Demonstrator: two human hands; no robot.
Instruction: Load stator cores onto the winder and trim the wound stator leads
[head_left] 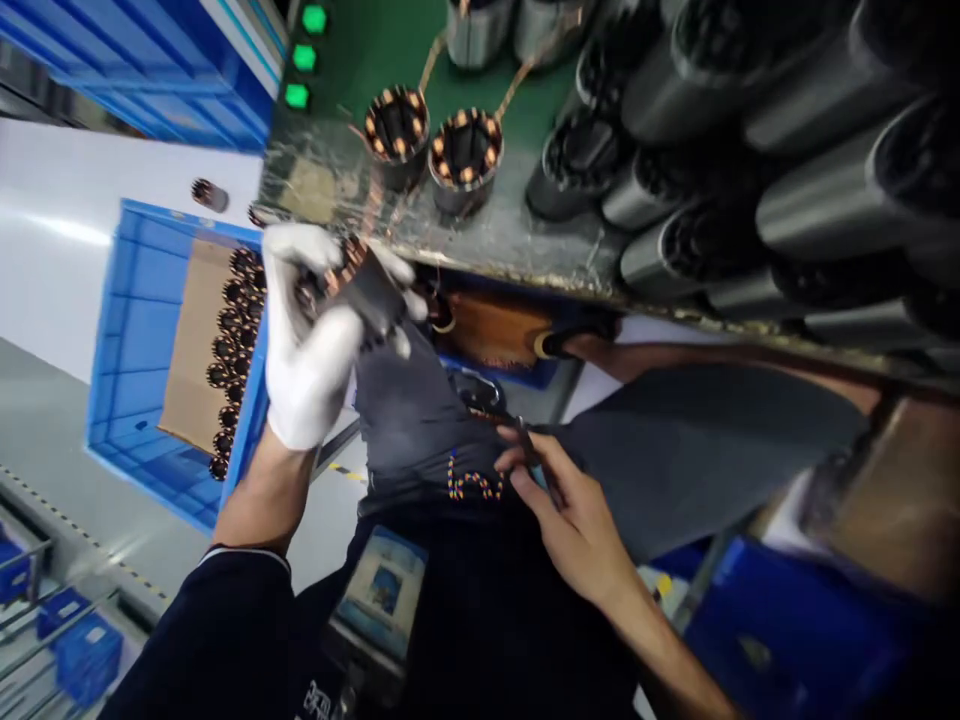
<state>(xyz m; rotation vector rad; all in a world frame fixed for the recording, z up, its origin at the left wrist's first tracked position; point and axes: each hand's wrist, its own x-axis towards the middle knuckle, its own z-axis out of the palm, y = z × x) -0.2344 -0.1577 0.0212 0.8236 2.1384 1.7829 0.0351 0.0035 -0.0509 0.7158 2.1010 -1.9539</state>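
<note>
My left hand (304,375), in a white glove, is closed around a dark cylindrical motor stator (373,292) with copper windings at its end. It holds the stator tilted, just off the front edge of the green workbench (517,255). My right hand (574,515) is bare and hangs over my lap, its fingers closed on a slim dark tool (534,448) whose kind is blurred. Close to the left hand, two stators (396,125) with copper ends facing up stand on the bench.
Left of the bench, a blue crate (112,340) holds cardboard and several small copper-wound parts (232,350). Another small part (210,194) lies on the white surface. Many grey cylinders (825,215) crowd the bench's right side. Below the bench sits an orange-brown tray (491,330).
</note>
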